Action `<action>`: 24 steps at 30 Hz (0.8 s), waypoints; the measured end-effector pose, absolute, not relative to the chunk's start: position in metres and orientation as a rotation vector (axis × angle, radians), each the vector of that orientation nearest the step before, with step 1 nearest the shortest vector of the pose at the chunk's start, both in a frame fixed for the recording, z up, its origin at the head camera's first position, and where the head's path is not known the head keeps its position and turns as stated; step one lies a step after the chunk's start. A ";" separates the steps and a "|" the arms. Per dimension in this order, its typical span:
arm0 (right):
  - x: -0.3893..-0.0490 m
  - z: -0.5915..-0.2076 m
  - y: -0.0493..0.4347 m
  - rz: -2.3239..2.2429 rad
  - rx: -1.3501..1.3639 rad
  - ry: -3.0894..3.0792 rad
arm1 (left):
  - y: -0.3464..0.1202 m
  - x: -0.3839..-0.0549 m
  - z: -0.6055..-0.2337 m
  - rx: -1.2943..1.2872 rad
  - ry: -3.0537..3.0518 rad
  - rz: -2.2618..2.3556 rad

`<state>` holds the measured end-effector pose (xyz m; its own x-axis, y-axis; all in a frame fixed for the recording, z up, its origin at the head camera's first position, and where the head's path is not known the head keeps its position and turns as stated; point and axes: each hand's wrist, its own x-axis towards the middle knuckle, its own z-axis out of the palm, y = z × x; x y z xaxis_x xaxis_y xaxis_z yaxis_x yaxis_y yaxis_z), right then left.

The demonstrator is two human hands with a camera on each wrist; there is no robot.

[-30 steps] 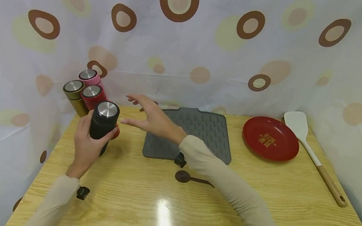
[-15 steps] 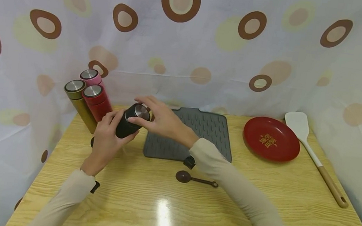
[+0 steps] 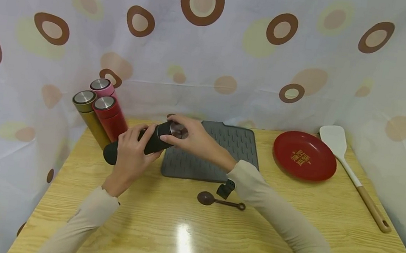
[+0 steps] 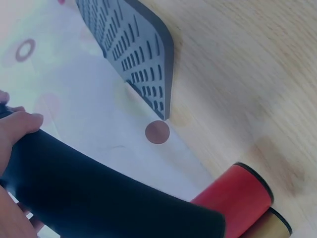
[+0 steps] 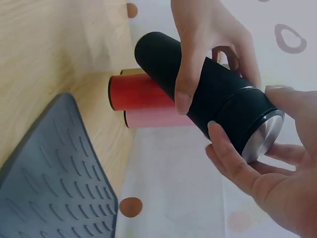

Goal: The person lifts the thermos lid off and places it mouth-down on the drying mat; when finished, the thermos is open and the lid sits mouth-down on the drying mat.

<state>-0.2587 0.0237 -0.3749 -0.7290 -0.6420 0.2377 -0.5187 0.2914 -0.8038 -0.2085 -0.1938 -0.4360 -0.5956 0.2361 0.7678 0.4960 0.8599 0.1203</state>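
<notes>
A black thermos (image 3: 154,142) with a silver-topped lid (image 5: 265,136) is tilted nearly on its side above the table, lid end to the right. My left hand (image 3: 132,153) grips the thermos around its body. At the other end, the fingers and thumb of my right hand (image 3: 201,139) curl round the lid's rim, as the right wrist view also shows. The left wrist view has the dark body (image 4: 114,193) running down to its base, overlapping a red thermos (image 4: 237,198).
Behind my left hand stand a red thermos (image 3: 111,118), a gold thermos (image 3: 90,118) and a pink thermos (image 3: 102,84). A grey ridged mat (image 3: 190,165) lies behind the right arm, a brown spoon (image 3: 206,198) before it. At right are a red plate (image 3: 284,154) and a white spatula (image 3: 350,176).
The black thermos has gone from upright to tilted and moved right. My right hand, earlier apart from it with spread fingers, has come onto its lid and shifted right with it.
</notes>
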 end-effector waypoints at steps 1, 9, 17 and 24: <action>-0.259 -0.376 0.026 -1.451 -1.101 2.394 | -0.193 -0.208 -0.436 -0.531 -2.224 -0.411; -0.262 -0.381 0.043 -1.387 -1.344 2.408 | -0.185 -0.208 -0.431 -0.559 -2.269 -0.425; -0.258 -0.382 0.054 -1.289 -1.407 2.455 | -0.180 -0.208 -0.434 -0.575 -2.303 -0.412; -0.249 -0.381 0.055 -1.231 -0.998 2.707 | -0.175 -0.210 -0.434 -0.588 -2.324 -0.390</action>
<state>-0.2495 0.0551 -0.3810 -0.7975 -0.5510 0.2456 -0.5473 0.4894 -0.6789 -0.2103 -0.1746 -0.4336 -0.6538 0.3015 0.6940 0.5117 0.8519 0.1119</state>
